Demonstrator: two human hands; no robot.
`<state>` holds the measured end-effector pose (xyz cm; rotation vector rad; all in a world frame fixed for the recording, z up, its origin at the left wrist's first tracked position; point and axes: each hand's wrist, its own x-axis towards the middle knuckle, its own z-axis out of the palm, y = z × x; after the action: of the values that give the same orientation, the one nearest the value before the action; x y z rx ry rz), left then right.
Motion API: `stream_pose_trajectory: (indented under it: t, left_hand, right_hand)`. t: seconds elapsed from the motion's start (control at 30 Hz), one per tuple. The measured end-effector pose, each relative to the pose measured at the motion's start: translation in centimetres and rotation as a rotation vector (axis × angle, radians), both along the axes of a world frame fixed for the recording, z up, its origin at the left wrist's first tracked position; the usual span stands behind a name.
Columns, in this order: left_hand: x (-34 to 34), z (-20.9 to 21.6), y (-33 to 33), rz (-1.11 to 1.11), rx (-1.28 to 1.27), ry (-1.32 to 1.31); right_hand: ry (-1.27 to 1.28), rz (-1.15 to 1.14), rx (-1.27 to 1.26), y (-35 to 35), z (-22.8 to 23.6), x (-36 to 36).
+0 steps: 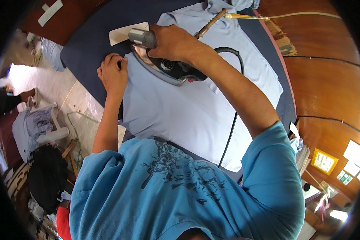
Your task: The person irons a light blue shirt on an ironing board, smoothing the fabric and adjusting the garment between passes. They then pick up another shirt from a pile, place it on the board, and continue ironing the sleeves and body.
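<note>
- The right hand (174, 42) is wrapped firmly round the handle of an iron (168, 65).
- The iron lies on a light-blue garment (176, 112), toward the far left of the dark-covered tabletop (84, 50).
- The left hand (114, 75), fingers bent, rests at the garment's left side, near the tabletop's left edge; whether it pinches cloth, I cannot tell.
- A pale flat piece (122, 35) lies just beyond the iron.

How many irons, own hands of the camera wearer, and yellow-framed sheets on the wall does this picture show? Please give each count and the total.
Iron: 1
Wearer's hands: 2 (left hand, right hand)
Yellow-framed sheet: 1
Total: 4
</note>
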<state>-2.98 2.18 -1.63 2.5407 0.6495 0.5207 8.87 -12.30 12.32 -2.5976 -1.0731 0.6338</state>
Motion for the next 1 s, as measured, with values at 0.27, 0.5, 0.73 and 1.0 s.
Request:
stream_pose_trajectory:
  t: [0.27, 0.5, 0.73, 1.0]
  left_hand:
    - [0.0, -0.2, -0.2, 0.015, -0.019, -0.028]
    - [-0.1, 0.4, -0.3, 0.016, -0.010, -0.018]
    - [0.4, 0.8, -0.3, 0.007, -0.019, -0.096]
    - [19.6, 4.3, -3.9, -0.460, 0.094, -0.123]
  right_hand:
    - [-0.044, -0.084, -0.015, -6.3, 1.9, 2.8]
    - [-0.090, -0.219, 0.047, -9.8, -0.5, 8.0]
    - [-0.095, -0.225, 0.045, -12.3, -0.4, 9.9]
    - [-0.009, -0.295, -0.004, -19.5, 1.1, 6.8]
